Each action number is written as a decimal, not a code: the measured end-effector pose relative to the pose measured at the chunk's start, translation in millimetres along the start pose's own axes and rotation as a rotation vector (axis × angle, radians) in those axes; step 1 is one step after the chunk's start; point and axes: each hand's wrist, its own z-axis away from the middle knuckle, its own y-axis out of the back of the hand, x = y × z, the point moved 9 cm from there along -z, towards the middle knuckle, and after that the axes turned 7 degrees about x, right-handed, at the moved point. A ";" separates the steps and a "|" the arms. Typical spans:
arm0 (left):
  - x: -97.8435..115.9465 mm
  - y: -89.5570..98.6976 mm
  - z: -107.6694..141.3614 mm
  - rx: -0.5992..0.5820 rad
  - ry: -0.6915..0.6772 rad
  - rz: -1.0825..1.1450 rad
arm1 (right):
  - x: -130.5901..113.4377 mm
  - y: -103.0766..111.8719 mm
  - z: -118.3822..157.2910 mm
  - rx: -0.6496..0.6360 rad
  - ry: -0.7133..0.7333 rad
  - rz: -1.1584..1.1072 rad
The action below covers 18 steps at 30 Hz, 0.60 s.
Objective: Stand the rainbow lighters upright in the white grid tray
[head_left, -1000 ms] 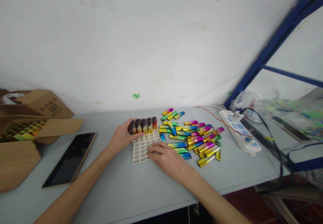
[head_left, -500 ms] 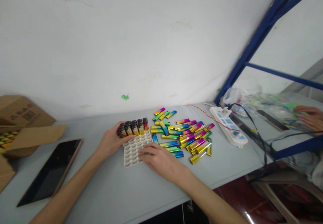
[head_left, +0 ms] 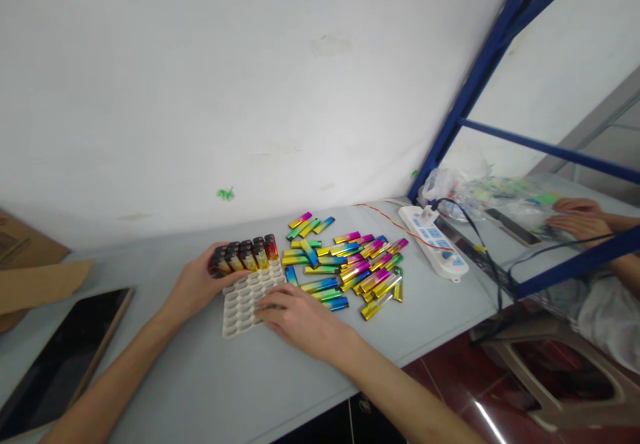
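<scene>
A white tray with rows of oval slots lies on the grey table. Several lighters with black tops stand upright in its back rows. My left hand is wrapped round the left side of these lighters, thumb along their front. Over the tray's right part rests my right hand, its fingers bent and close together; whatever is under the fingertips is hidden. Shiny metallic sleeves in yellow, pink, green and blue lie in a loose pile right of the tray.
A dark tablet and a cardboard box are at the left. At the right stand a white power strip with cables and a blue metal frame. Another person's hands are beyond the frame, near plastic bags.
The view has turned to the right, so the table's objects appear further left. Both hands keep nearly the same places at the tray. The other person's hands and arms show more.
</scene>
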 end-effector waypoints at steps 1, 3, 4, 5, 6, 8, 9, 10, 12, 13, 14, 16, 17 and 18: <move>-0.9 -0.1 0.0 0.006 0.003 0.004 | 0.0 0.3 0.1 0.001 0.003 -0.004; -2.7 -0.5 0.0 0.012 0.007 0.007 | 0.5 0.6 0.3 0.001 0.003 -0.011; -3.4 -0.7 0.0 0.013 0.009 0.006 | 0.9 0.7 0.4 0.003 0.003 -0.013; -3.8 -0.6 0.0 0.015 0.010 0.005 | 1.3 0.3 0.5 0.000 0.001 -0.015; -3.7 -0.3 0.1 0.017 0.010 0.009 | 1.6 -0.3 0.5 -0.004 0.001 -0.017; -2.3 0.4 0.5 0.019 0.005 0.024 | 2.1 -1.3 -0.2 -0.018 -0.008 -0.022; -1.5 0.3 0.9 0.014 0.004 0.034 | 2.7 -0.9 -0.8 -0.023 -0.022 -0.023; -0.9 -0.2 1.4 0.005 0.005 0.049 | 3.1 0.3 -1.4 -0.025 -0.041 -0.026; -0.6 -2.3 2.6 -0.020 0.015 0.087 | 1.8 7.7 -1.6 -0.011 -0.070 -0.041; -0.7 -2.8 3.2 -0.024 0.017 0.102 | -0.1 14.6 -0.6 0.009 -0.073 -0.056; -0.4 -2.6 3.7 -0.022 0.013 0.116 | -1.9 23.9 2.0 0.041 -0.072 -0.077; 1.3 0.1 4.4 0.001 -0.014 0.138 | -0.2 50.5 13.9 0.140 -0.080 -0.128; 2.6 2.7 4.6 0.021 -0.033 0.146 | 8.1 67.0 24.1 0.204 -0.128 -0.148; 4.0 6.1 4.9 0.046 -0.052 0.158 | 20.2 85.6 37.3 0.280 -0.181 -0.163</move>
